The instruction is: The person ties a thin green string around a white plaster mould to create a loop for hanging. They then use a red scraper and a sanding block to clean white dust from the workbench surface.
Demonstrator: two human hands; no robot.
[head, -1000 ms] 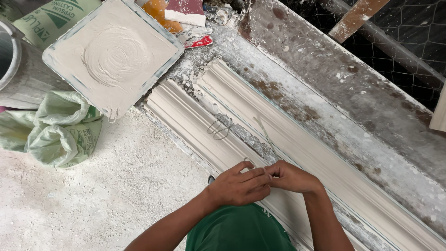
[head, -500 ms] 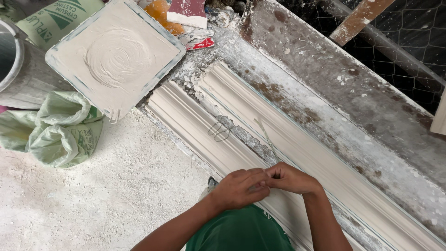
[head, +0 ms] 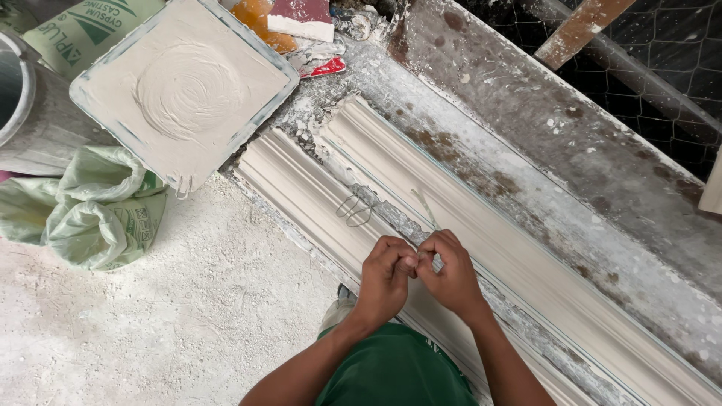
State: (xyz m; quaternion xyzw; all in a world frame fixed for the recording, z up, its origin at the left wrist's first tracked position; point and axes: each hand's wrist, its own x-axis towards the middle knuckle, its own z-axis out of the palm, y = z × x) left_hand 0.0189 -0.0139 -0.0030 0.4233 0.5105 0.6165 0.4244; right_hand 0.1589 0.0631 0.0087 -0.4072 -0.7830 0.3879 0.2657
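Observation:
My left hand (head: 385,276) and my right hand (head: 449,271) meet fingertip to fingertip over a long white plaster cornice moulding (head: 526,263). Both are curled shut on a thin wire (head: 426,208) whose free end runs up and away from my fingers. A small loop of the same kind of wire (head: 356,209) lies in the groove between this moulding and a second moulding (head: 293,188) beside it. My knee in green cloth (head: 395,372) shows below my hands.
A square tray of wet grey plaster (head: 183,89) sits at the upper left, next to a metal bucket (head: 22,113) and green plaster bags (head: 101,210). Scrapers (head: 301,22) lie at the top. A stained concrete ledge (head: 564,143) and wire mesh (head: 647,53) run along the right.
My hands stay together on the wire and have shifted slightly down and right along the moulding. The fingers have worked a little against each other.

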